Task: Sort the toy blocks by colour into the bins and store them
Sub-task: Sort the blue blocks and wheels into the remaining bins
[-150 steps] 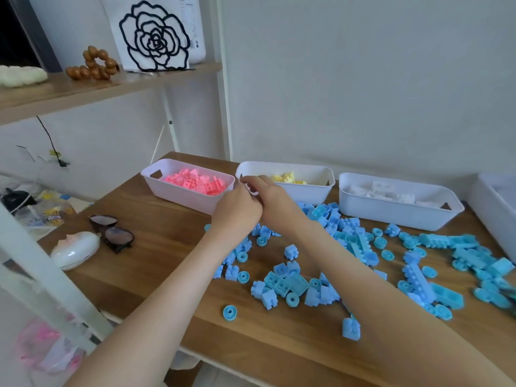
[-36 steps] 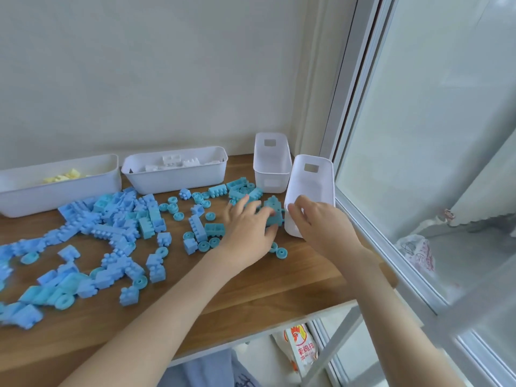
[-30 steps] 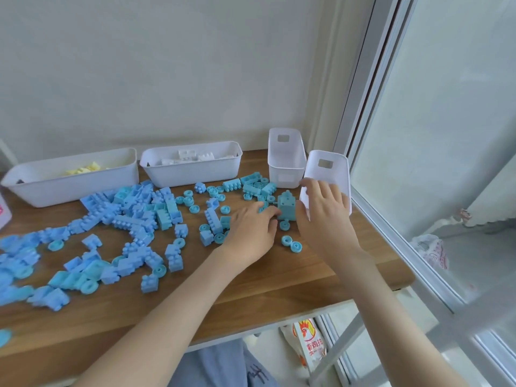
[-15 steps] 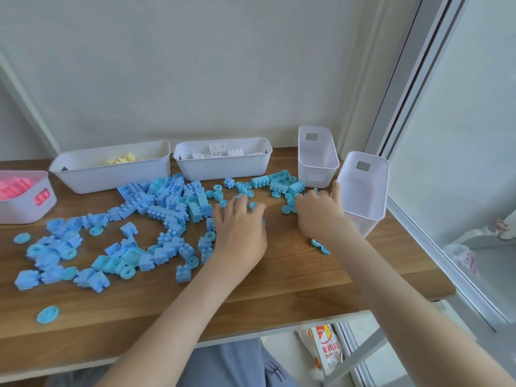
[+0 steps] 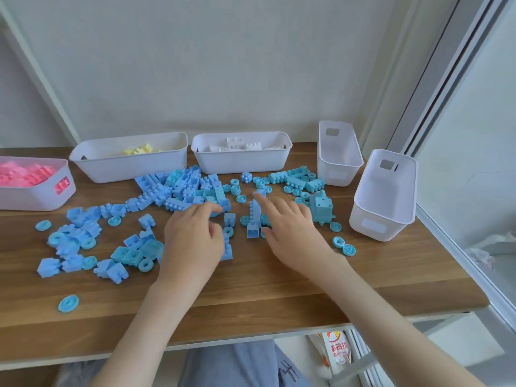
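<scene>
Blue blocks point(image 5: 181, 191), loose all over the table point(image 5: 251, 297), with little blue rings point(image 5: 343, 247) mixed in. Probably light, hard and a bit smooth, so easy to lift but quick to slip or roll away. Best to pinch a block on its two flat sides, not on the bumps. Best to scoop the rings up in a bunch. In the middle, a long block point(image 5: 253, 219), pointing at the wall, just beside the right hand point(image 5: 290, 233). Flat and wide open, fingers straight and spread over the blocks, one fingertip touching a small block, holding nothing. Left hand point(image 5: 192, 241) palm down on the pile, fingers bent. Hard to tell whether holding a block or not. Off to the right, two empty bins: the near bin point(image 5: 374, 227) by the table edge and the far bin point(image 5: 339, 174) by the wall. Probably meant for blue, either one. Along the wall, a white bin point(image 5: 240, 163) with white blocks and a yellow bin point(image 5: 125, 169) with yellow ones. At the far left, a pink bin point(image 5: 30, 196) full of pink blocks.
</scene>
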Tool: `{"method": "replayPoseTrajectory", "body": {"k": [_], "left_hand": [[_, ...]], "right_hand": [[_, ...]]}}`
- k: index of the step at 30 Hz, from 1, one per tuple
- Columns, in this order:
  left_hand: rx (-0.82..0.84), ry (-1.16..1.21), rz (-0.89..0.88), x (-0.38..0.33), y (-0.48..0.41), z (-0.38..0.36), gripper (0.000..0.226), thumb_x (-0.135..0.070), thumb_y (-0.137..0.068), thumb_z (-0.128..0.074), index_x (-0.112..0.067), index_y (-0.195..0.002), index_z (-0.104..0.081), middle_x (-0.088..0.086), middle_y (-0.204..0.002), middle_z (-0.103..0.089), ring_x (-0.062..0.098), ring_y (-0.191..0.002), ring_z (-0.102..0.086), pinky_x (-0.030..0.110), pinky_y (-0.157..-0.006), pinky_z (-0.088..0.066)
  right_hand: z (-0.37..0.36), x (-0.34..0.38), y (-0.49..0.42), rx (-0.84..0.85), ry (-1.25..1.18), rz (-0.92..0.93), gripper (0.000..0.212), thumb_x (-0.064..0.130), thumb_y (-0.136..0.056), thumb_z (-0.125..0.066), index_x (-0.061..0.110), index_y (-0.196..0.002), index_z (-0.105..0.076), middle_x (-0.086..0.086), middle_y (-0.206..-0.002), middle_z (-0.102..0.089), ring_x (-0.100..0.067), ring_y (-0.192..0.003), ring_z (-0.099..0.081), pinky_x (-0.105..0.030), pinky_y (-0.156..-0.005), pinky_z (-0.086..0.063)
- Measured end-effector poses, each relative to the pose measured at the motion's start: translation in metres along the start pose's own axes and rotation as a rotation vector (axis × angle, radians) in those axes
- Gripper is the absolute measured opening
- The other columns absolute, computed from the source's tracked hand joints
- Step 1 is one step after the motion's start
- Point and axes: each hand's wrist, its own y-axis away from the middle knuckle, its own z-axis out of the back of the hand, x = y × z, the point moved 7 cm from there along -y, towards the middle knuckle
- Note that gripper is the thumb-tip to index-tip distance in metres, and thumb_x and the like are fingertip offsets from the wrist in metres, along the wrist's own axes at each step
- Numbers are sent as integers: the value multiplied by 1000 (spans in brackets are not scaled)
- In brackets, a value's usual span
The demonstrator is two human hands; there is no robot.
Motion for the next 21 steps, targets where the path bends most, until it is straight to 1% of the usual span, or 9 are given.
{"method": "replayPoseTrajectory", "body": {"k": [3, 5, 7, 10, 13, 15, 18, 19, 21], "left_hand": [[25, -31, -74, 6, 11, -3, 25, -18, -93, -50, -19, -115, -61, -5, -114, -62, 14, -109, -50, 32, -100, -36], [52, -64, -97, 12, 18, -8, 28, -26, -92, -52, -19, -119, -59, -5, -118, -59, 15, -114, -49, 29, -102, -31], [24, -171, -78, 17, 25, -10, 42, -36, -88, -53, -18, -126, -53, -3, -119, -58, 20, -115, -50, 36, -103, -29], [-87, -322, -28, 15, 39, -8, 66, -48, -78, -51, -13, -133, -42, 5, -115, -58, 25, -102, -52, 42, -84, -38], [-205, -354, -27, 13, 49, -8, 64, -50, -74, -55, -8, -119, -40, 14, -104, -54, 28, -89, -47, 38, -70, -41], [-252, -320, -17, 17, 51, -6, 62, -48, -71, -63, -7, -111, -40, 16, -98, -52, 30, -85, -48, 37, -65, -43], [-256, -183, 5, 21, 55, -4, 61, -44, -69, -69, -9, -108, -38, 14, -96, -48, 28, -77, -52, 30, -55, -45], [-244, -160, 4, 21, 55, -3, 60, -45, -70, -68, -9, -108, -38, 13, -96, -47, 26, -75, -53, 28, -52, -44], [-196, -164, -12, 20, 52, -7, 56, -44, -71, -66, -10, -106, -38, 11, -94, -49, 24, -71, -55, 27, -49, -44]], "right_hand": [[-21, 10, 0, 8, 136, 45, 52, 19, -94, -46, 25, -144, -31, -3, -142, -41, -25, -129, -38, -44, -112, -14], [-22, 13, -2, -74, 207, 57, 47, 14, -82, -62, 21, -128, -53, -5, -124, -58, -27, -114, -54, -50, -108, -26], [-20, 14, -2, -183, 226, 71, 49, 11, -71, -72, 20, -118, -60, -1, -105, -65, -24, -98, -61, -49, -101, -37], [-18, 20, 3, -257, 191, 151, 56, 7, -73, -70, 17, -126, -55, 2, -97, -65, -23, -92, -61, -39, -98, -32], [-13, 23, 8, -299, 147, 216, 51, 3, -77, -66, 14, -125, -54, 1, -93, -64, -24, -89, -61, -35, -93, -26], [-9, 26, 12, -288, 103, 251, 46, 4, -80, -58, 14, -125, -54, 1, -90, -62, -23, -85, -59, -33, -89, -30], [-6, 31, 14, -192, 3, 262, 48, 14, -88, -39, 15, -136, -44, 3, -92, -62, -17, -82, -57, -30, -77, -42], [-6, 31, 15, -164, -37, 253, 50, 18, -90, -36, 15, -139, -40, 3, -95, -61, -16, -83, -56, -29, -75, -45], [-9, 32, 15, -143, -36, 243, 53, 23, -90, -42, 15, -142, -34, 3, -98, -59, -15, -86, -53, -29, -77, -46]]}}
